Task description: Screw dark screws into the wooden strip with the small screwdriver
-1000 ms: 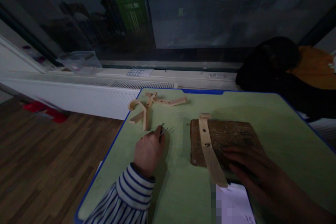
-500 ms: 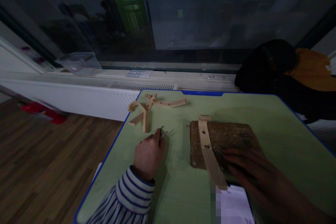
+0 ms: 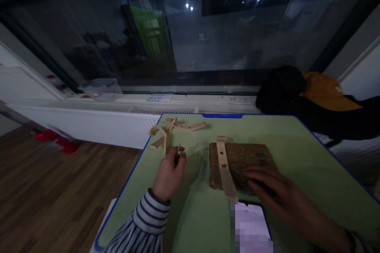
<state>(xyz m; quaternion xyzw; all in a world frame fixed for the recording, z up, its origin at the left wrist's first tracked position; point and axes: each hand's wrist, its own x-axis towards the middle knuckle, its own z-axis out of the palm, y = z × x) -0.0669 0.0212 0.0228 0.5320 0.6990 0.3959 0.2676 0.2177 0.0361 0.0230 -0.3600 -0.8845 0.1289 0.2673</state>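
Note:
My left hand (image 3: 169, 173) is closed on a slim metal tool (image 3: 178, 148). The tool's silver end points up and away from me; its other end is hidden in the fingers. Over the right part of a worn brown board (image 3: 261, 154) is my right hand (image 3: 276, 193), fingers stretched and a gap between thumb and forefinger. A bent wooden piece (image 3: 228, 182) with two dark holes lies across the board's left side. Its near end reaches past the board to a phone (image 3: 252, 221) with a lit screen, partly blurred out.
More wooden hook pieces (image 3: 166, 136) lie in a cluster at the table's (image 3: 190, 213) far left. Behind the table are a white radiator (image 3: 118, 124) and a sill with a clear plastic box (image 3: 102, 89). Dark clothing and an orange cap (image 3: 323, 87) rest at the back right.
My left hand has tipped the metal tool from pointing right to pointing upward. My right hand has drawn back slightly from the wooden piece. The view has tilted up.

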